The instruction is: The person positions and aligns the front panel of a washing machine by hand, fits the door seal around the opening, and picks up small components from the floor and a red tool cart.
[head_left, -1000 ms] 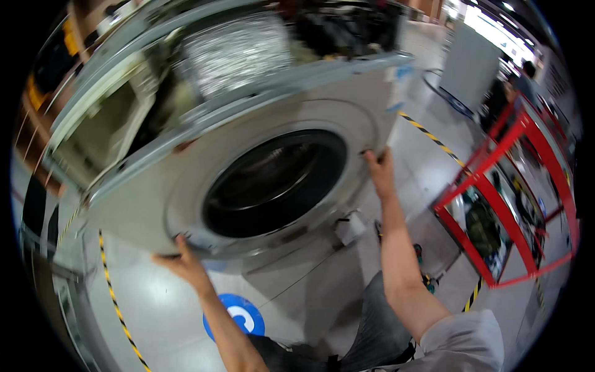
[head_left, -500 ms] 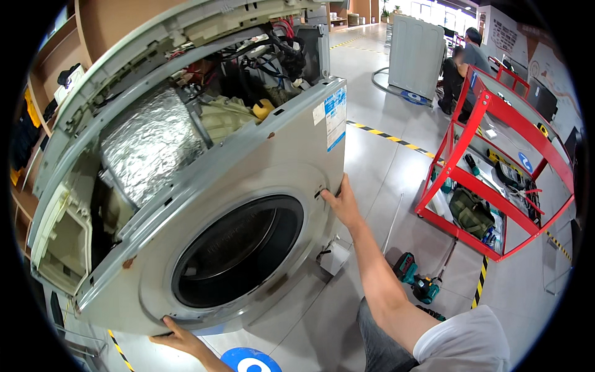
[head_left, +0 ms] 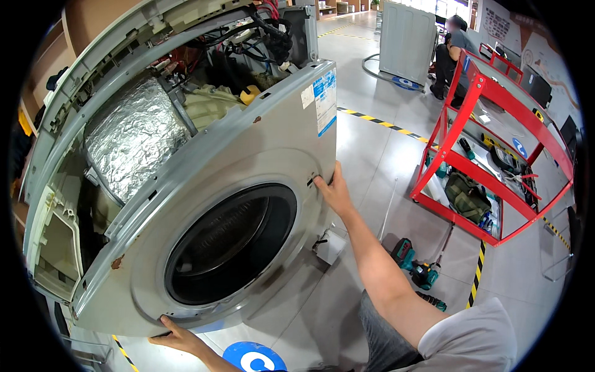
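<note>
A washing machine's light grey front panel (head_left: 251,146) leans away from the open cabinet, its top edge tilted. In its middle is the round door opening (head_left: 229,245), with the dark gasket and drum behind. My right hand (head_left: 333,191) grips the panel's right edge, thumb on the face beside a small slot. At the lower left, my left hand (head_left: 180,339) holds the bottom edge, its thumb on the front and fingers hidden underneath. Inside the cabinet show a foil-covered block (head_left: 137,137), bundled wires (head_left: 273,40) and a yellow part (head_left: 250,94).
A red tool cart (head_left: 474,93) stands on the right, carrying tools and a green bag (head_left: 466,197). Teal power tools (head_left: 424,273) and a small white box (head_left: 328,246) are on the floor. Farther back, a person (head_left: 455,53) crouches beside another grey appliance (head_left: 406,43).
My view has shifted slightly, so most things sit a little higher and farther left. Both hands keep their hold on the panel, which has barely moved against the cabinet.
</note>
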Tool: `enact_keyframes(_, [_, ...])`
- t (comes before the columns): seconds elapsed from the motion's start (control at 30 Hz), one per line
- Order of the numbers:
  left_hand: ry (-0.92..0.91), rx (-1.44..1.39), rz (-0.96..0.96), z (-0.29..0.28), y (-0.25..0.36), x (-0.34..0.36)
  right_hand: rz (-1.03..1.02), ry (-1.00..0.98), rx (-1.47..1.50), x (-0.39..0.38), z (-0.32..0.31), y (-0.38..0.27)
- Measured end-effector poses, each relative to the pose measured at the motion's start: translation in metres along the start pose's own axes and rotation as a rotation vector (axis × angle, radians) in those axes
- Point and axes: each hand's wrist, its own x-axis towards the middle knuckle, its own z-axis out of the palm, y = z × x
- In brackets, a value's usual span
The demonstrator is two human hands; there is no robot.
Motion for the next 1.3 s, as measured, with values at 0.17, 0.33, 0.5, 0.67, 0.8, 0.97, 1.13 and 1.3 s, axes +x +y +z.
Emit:
enact_keyframes(0.17, [-0.028, 0.028, -0.058, 0.003, -0.027, -0.006, 0.062, 0.007, -0.05, -0.01, -0.007, -0.002])
enact_keyframes(0.33, [0.034, -0.016, 0.084, -0.001, -0.018, 0.0, -0.047, 0.024, 0.008, -0.006, -0.002, -0.014])
enact_keyframes(0.5, [-0.034, -0.007, -0.002, 0.018, -0.022, -0.012, 0.084, -0.131, 0.166, 0.0, -0.018, -0.007])
enact_keyframes(0.67, [-0.048, -0.002, 0.06, -0.001, -0.005, 0.004, 0.158, -0.219, 0.211, 0.012, -0.022, -0.018])
enact_keyframes(0.8, [-0.069, -0.099, 0.051, 0.001, 0.0, -0.002, 0.15, -0.195, 0.259, 0.029, -0.028, -0.041])
enact_keyframes(0.97, [-0.052, -0.097, -0.06, 0.007, 0.001, 0.001, 0.183, -0.259, 0.378, 0.05, -0.05, -0.034])
enact_keyframes(1.13, [-0.213, 0.03, -0.336, -0.007, 0.022, -0.007, 0.344, -0.28, 0.322, 0.035, -0.033, -0.008])
enact_keyframes(1.3, [-0.455, 0.216, -0.256, -0.062, -0.047, 0.045, -0.099, -0.097, 0.02, 0.028, -0.03, -0.022])
